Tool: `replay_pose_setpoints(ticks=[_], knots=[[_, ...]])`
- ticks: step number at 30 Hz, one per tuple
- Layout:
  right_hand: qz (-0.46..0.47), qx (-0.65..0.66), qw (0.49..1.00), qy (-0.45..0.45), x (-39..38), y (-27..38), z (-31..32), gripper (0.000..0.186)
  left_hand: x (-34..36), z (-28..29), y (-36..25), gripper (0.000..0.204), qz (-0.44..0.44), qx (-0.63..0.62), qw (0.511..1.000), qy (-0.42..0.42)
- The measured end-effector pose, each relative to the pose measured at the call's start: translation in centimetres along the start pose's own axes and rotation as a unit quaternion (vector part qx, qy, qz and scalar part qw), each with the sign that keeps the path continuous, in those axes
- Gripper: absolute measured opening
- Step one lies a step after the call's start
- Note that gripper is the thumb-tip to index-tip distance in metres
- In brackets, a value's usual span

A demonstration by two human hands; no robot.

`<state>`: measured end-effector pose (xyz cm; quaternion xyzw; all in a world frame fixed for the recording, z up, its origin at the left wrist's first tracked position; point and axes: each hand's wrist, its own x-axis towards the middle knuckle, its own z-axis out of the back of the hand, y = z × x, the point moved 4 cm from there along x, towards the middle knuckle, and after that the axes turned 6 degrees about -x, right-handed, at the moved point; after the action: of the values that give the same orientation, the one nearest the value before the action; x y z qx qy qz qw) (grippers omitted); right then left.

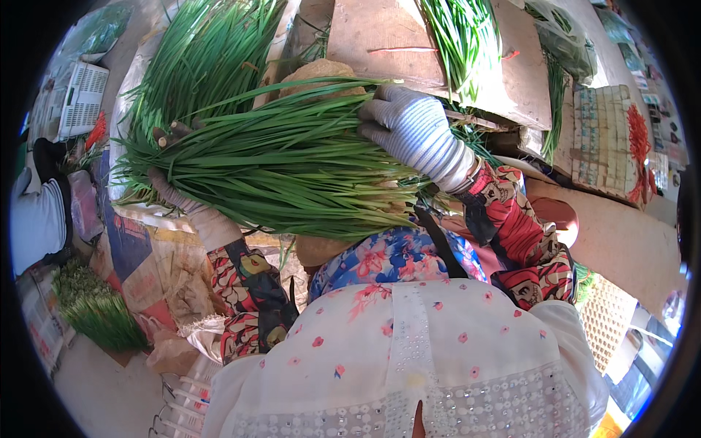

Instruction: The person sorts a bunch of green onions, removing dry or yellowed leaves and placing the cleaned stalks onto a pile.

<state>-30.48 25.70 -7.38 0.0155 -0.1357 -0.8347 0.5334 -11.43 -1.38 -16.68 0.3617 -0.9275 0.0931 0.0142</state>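
A wide bundle of long, flat green leaves [285,164] lies crosswise in front of me, held in both hands. My left hand [171,164] is under and around its left part, fingertips showing among the leaves, much of it hidden. My right hand [398,124], in a striped glove, is closed on the bundle's upper right part, near the pale stalk ends. Beyond lie a large pile of similar leaves [197,51] and a tan rounded object [314,71], partly hidden. Patterned sleeves cover both forearms above my floral lap.
More leaves lie on boards [372,36] at the top. Right: a box with red ties [602,142], a woven basket [610,321]. Left: a white crate [80,98], a short green bunch [102,314], another person's leg or sleeve [36,219], plastic bags and cardboard.
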Motion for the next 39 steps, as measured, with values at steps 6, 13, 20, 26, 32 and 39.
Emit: replay_pose_setpoints(ticks=[6,13,20,26,32,39], knots=[[0.014,0.214,0.973,0.085,-0.6,1.3,1.7,0.021,-0.5,-2.3,1.1,0.056,0.026,-0.059,0.998,0.022],[-0.143,0.388,0.882,0.226,-1.9,1.2,0.2,0.024,-0.4,-4.2,0.8,0.056,0.04,-0.043,0.98,0.19],[-0.163,0.401,0.898,0.077,-3.8,2.0,-0.8,0.014,-1.0,-4.8,1.8,0.057,0.026,-0.024,0.994,0.104],[-0.066,0.5,0.863,-0.011,-4.2,3.3,-0.6,0.011,-0.5,-4.0,1.1,0.057,0.013,-0.067,0.986,0.15],[0.167,0.753,0.63,0.093,-2.6,7.1,6.8,0.01,-0.6,-4.2,0.7,0.056,0.01,-0.068,0.986,0.149],[0.283,0.761,0.574,0.107,-4.8,1.0,13.8,0.021,-0.8,-4.0,0.5,0.054,0.017,-0.064,0.989,0.129]])
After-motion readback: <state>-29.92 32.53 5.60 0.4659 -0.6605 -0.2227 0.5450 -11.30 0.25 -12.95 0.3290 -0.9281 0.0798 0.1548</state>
